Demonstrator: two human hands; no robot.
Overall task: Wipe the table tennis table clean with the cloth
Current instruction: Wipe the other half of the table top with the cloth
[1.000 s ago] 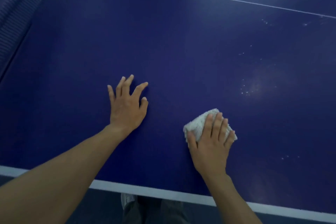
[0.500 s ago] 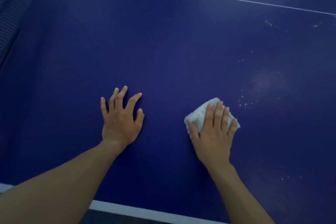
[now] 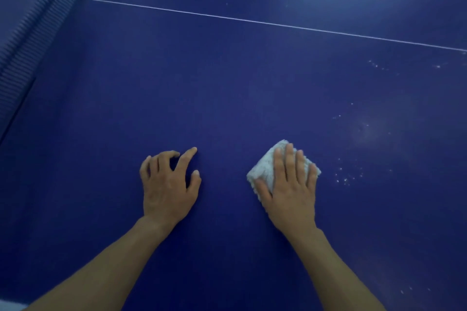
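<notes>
Our R hand (image 3: 290, 192) presses flat fingers on the cloth (image 3: 265, 171) to rub the table (image 3: 227, 83); L hand (image 3: 166, 192) beside cloth, fingers spread, props us.

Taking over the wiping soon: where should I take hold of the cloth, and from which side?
Come from above. The cloth is a folded pad lying flat on the table. The right hand covers its near half, so the bare far-left edge is probably best to pinch.

A ribbed blue strip (image 3: 30, 45) — perhaps the net — runs upper left; white specks (image 3: 345, 179) lie right.
</notes>
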